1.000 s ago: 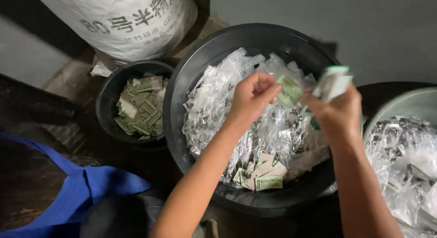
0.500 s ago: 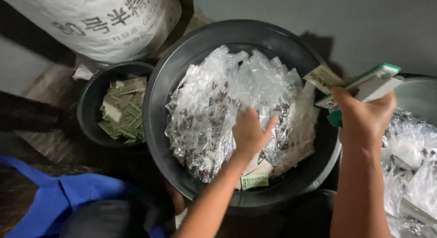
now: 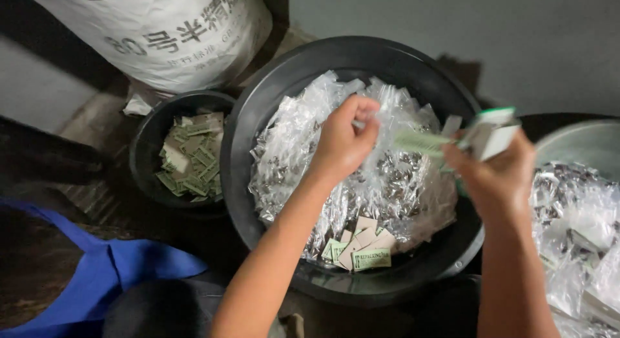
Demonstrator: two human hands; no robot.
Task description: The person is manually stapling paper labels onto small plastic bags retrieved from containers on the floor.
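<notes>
- A blue cloth (image 3: 97,273) lies at the lower left, nearest the camera, beside the person's bare forearms.
- A few green-and-white paper labels (image 3: 361,247) sit loose at the near edge of a large black basin (image 3: 258,112).
- The left hand (image 3: 342,141) hovers over the basin's heap of clear plastic packets (image 3: 310,150), fingers pinched together on one packet and a green label strip.
- The right hand (image 3: 497,176), blurred, is clamped on a small white-and-green stapler-like tool (image 3: 494,128) at the strip's far end.
- Risk, as judged here: the thin, slippery packet could slide from the pinch, or the label could go on crooked.
- A smaller black bucket (image 3: 145,144) holds more labels; a second tub of packets (image 3: 581,150) stands to the right.
- Farthest off, a white printed sack (image 3: 161,34) leans against a grey wall.
</notes>
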